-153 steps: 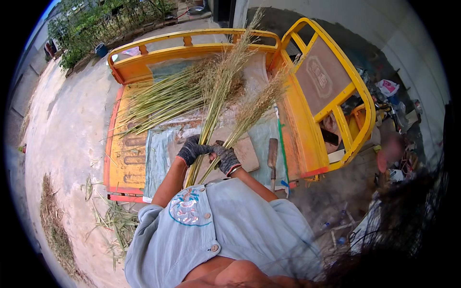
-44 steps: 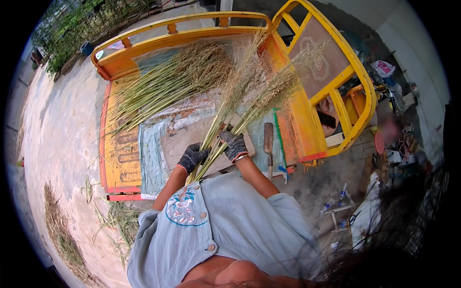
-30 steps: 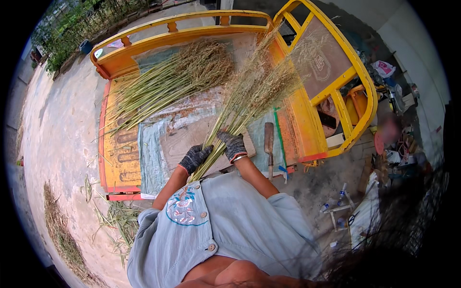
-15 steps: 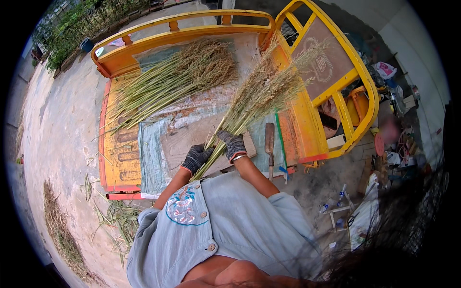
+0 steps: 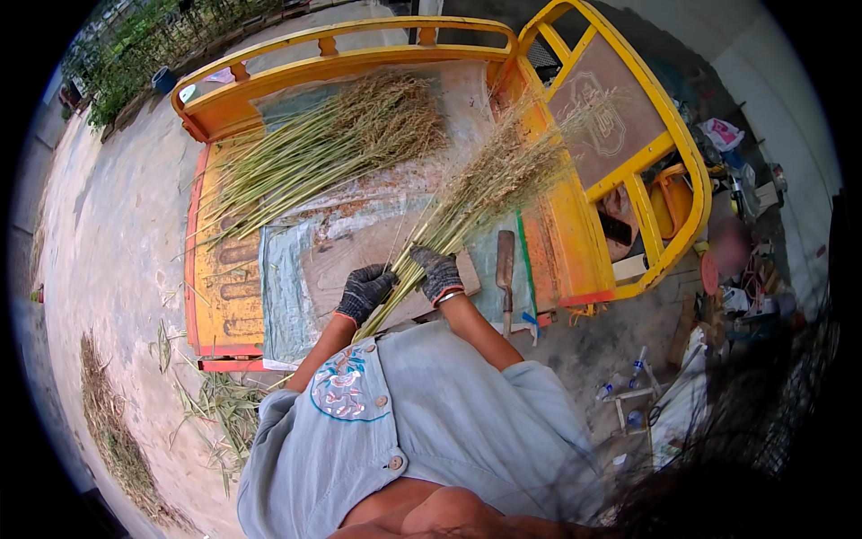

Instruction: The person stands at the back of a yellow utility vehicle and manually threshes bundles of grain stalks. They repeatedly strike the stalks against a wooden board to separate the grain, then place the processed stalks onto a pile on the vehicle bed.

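A bundle of long green stalks with feathery tan seed heads [image 5: 498, 171] slants from my waist up to the far right. My right hand [image 5: 437, 272], in a dark knitted glove, is closed around the stalks at their lower part. Against the bundle's left side, my left hand [image 5: 366, 292], gloved alike, has its fingers curled at the stalks; the fingertips are partly hidden. Under both hands lies a wooden board [image 5: 337, 269]. To the right of my right hand rests a wooden-handled blade tool [image 5: 505, 260].
A larger pile of seed-headed stalks [image 5: 314, 148] covers the far left of the yellow cart bed [image 5: 224, 314]. A yellow rail [image 5: 332, 56] bounds its far side and a yellow frame [image 5: 673, 117] its right. Cut leaves [image 5: 224, 413] litter the ground at left; clutter [image 5: 741, 269] stands at right.
My left hand has shifted slightly left along the bundle's edge. A stalk that stood apart on the left now lies closer to the others. My right hand stays in nearly the same place.
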The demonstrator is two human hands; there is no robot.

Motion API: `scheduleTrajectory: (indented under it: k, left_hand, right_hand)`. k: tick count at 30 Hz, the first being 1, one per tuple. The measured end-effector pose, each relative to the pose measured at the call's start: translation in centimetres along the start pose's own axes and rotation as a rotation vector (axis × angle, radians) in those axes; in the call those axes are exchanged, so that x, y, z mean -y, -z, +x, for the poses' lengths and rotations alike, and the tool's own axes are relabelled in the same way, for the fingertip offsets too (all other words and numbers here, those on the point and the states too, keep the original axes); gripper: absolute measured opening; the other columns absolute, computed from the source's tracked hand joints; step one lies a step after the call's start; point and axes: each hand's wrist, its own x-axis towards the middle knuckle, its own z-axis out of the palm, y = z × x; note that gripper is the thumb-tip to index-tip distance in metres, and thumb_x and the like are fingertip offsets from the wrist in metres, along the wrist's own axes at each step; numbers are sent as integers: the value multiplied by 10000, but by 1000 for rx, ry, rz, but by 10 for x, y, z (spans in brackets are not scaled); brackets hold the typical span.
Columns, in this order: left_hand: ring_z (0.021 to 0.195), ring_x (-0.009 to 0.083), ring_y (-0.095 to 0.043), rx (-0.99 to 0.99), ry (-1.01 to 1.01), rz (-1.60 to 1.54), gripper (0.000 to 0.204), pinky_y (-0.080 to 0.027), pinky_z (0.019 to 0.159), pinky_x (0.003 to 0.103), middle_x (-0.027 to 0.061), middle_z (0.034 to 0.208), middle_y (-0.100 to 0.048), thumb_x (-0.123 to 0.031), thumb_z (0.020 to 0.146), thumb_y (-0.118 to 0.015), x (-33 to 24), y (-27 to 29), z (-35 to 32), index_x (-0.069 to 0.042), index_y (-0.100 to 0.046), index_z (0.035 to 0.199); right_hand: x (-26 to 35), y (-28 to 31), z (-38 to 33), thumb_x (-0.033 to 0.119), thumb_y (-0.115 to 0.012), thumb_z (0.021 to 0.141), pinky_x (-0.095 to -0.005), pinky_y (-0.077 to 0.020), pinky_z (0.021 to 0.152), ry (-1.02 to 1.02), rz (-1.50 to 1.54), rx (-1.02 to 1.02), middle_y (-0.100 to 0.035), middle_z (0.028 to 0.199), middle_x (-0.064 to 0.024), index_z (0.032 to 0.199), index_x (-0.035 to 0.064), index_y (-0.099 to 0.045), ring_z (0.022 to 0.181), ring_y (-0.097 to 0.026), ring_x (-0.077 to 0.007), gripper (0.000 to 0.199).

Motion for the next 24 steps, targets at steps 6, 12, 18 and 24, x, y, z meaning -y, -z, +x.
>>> scheduleTrajectory:
  k: [6, 12, 18, 24]
  left_hand:
    - [658, 106, -589, -69, -15, 39, 176, -494, 615, 259, 43, 784, -659, -80, 778, -684, 21, 12, 10, -1, -659, 933]
    - [670, 100, -588, -7, -13, 12, 147, -492, 631, 256, 33, 785, -658, -47, 758, -686, 19, 8, 12, -13, -664, 899]
    - [657, 84, -580, 82, 114, 77, 162, -483, 611, 240, 27, 775, -650, -56, 768, -679, 3, 14, 4, -13, -667, 924]
    - [628, 110, -583, 28, 56, 174, 196, -484, 582, 276, 59, 761, -666, -168, 801, -669, 11, 7, 12, -7, -682, 913]
  right_hand:
    - [-9, 7, 4, 183, -368, 897, -351, -339, 1023, 104, -117, 164, -504, 1252, -175, 1205, -48, -492, 1152, -483, -271, 404]
    - [-20, 4, 11, 243, -315, 911, -380, -288, 1059, -67, 167, 91, -445, 1314, -202, 1267, -70, -423, 1205, -429, -309, 486]
    - [-3, 3, 7, 113, -636, 786, -352, -467, 749, -216, 680, -243, -606, 1002, -95, 1070, 42, -574, 875, -583, -205, 300]
    - [50, -1, -14, 132, -608, 825, -281, -468, 823, -343, 722, -152, -648, 960, -97, 977, 3, -642, 884, -615, -166, 203]
